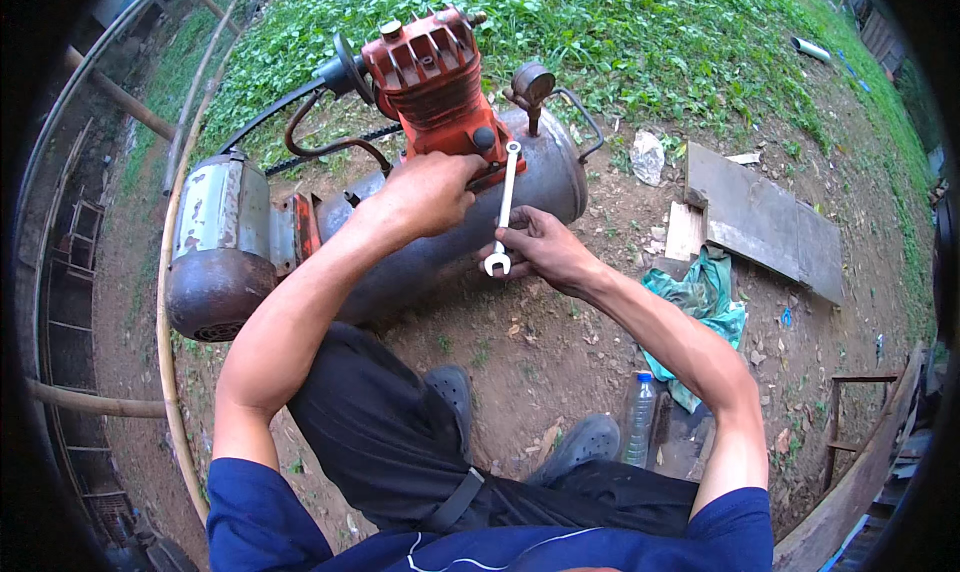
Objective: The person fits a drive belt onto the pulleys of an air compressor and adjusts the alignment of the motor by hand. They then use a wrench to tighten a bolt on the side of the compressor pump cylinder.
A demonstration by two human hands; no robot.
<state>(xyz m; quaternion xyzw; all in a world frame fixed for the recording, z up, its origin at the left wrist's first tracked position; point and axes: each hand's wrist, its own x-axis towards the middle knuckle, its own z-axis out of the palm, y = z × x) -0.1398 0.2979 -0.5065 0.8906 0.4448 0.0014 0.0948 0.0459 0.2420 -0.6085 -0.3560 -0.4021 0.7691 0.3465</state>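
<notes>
A red, finned air compressor pump [432,92] stands bolted on a dark metal tank [420,257] in front of me. At the foot of the pump is my left hand [430,192], its fingers curled in at the base flange; what the fingertips grip there is too small or hidden to tell. My right hand [548,247] pinches a silver combination wrench [508,197] near its lower, open end. The wrench's ring end points up, close to the right edge of the pump base. A pressure gauge [533,82] rises from the tank just beyond it.
A grey electric motor [225,212] sits at the tank's left, with a belt leading to the pump. On the right lie a grey board [760,222], a green cloth [705,297] and a plastic bottle [638,420]. Bamboo poles [175,352] run along the left.
</notes>
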